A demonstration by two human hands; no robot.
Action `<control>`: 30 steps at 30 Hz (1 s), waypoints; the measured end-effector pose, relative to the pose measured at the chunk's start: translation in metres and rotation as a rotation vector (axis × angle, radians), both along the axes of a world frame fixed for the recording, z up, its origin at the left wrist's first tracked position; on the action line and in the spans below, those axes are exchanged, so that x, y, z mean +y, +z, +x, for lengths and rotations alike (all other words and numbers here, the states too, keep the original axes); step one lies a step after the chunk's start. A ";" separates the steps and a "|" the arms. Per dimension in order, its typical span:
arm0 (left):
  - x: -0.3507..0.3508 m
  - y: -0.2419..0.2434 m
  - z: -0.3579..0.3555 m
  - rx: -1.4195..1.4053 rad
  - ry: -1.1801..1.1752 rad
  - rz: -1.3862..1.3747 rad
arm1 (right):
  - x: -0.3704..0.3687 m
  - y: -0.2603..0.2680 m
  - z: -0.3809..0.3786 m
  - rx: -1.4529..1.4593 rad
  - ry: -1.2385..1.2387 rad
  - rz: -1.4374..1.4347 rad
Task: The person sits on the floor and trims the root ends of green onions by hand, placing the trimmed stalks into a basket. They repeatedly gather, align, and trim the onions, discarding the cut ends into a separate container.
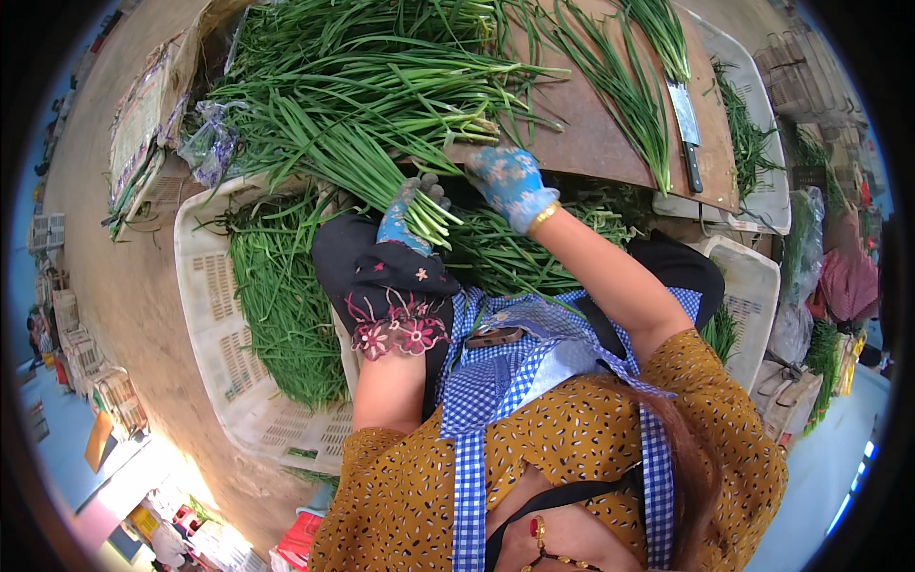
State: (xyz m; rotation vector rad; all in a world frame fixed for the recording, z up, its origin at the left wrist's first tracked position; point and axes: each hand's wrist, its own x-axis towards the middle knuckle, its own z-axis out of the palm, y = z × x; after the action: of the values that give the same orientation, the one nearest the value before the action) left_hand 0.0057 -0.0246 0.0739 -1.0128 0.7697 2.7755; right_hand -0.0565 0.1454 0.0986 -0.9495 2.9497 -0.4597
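Wearing a blue patterned glove, my left hand (412, 214) grips a bunch of green garlic chives (357, 161) near its pale stem ends. My right hand (506, 182), in a matching glove, is at the edge of the brown board (579, 143), its fingers closed at the base of some chive stems; what its fingertips hold is partly hidden. Behind both hands a large heap of chives (400, 86) lies with stem ends to the right. A knife (686, 132) with a black handle rests on the board's right side, beside a loose row of chives (629, 107).
A white plastic crate (221, 400) of chives stands at the left. More leaves (507, 250) lie between the knees. White crates (765, 286) with greens stand at the right. A plastic bag (209, 143) and a stack of printed sacks (139, 129) are at upper left.
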 end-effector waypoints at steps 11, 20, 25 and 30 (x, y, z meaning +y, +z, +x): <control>-0.007 -0.014 -0.001 0.023 0.007 -0.003 | -0.002 0.012 0.005 -0.555 -0.097 0.126; -0.017 -0.009 -0.007 0.618 -0.103 0.623 | 0.013 -0.079 0.100 -0.467 0.618 0.638; -0.015 0.010 -0.009 0.663 0.020 0.568 | 0.033 -0.031 0.062 -0.287 0.247 0.118; 0.003 -0.005 -0.009 0.077 0.020 0.013 | 0.009 0.000 -0.028 0.366 -0.066 -0.118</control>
State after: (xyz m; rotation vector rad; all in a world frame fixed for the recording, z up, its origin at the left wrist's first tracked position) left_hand -0.0036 -0.0221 0.0690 -0.9210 0.7539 2.8481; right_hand -0.0841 0.1549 0.0982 -1.0520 3.3220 -0.5174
